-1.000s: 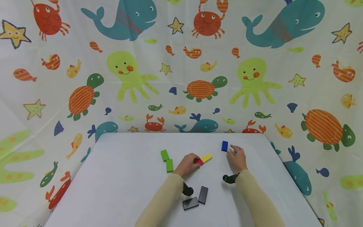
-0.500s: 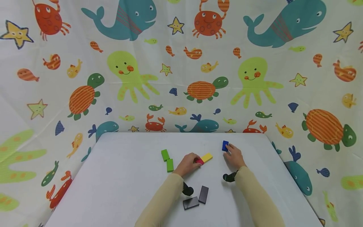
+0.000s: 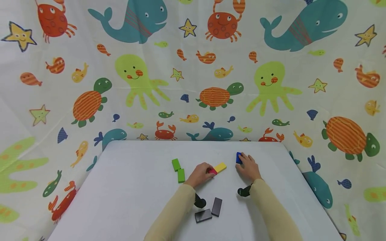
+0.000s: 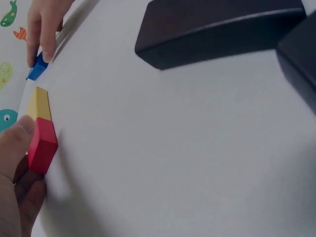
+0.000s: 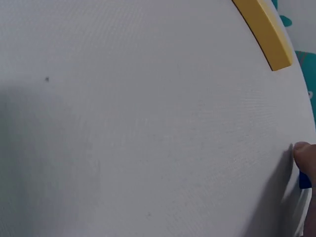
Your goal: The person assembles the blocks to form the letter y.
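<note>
My left hand (image 3: 199, 175) grips a red block (image 4: 43, 145) between thumb and fingers, low over the white table. End to end with the red block sits a yellow block (image 3: 220, 167). Farther right and back, my right hand (image 3: 249, 168) has its fingers and thumb around a blue block (image 3: 238, 158), partly covering it. The left wrist view also shows fingers on both sides of the blue block (image 4: 37, 69). Only the thumb (image 5: 303, 155) and a sliver of blue appear at the edge of the right wrist view.
Two green blocks (image 3: 181, 175) touch at the left of my left hand. Two dark grey blocks (image 3: 203, 216) lie nearer to me, almost touching. Behind the table (image 3: 126, 187) hangs a cloth printed with sea animals. Each wrist carries a black camera (image 3: 244, 191).
My right hand has moved left onto the blue block and taken hold of it; the block has shifted slightly toward me. The left hand keeps its place on the red block.
</note>
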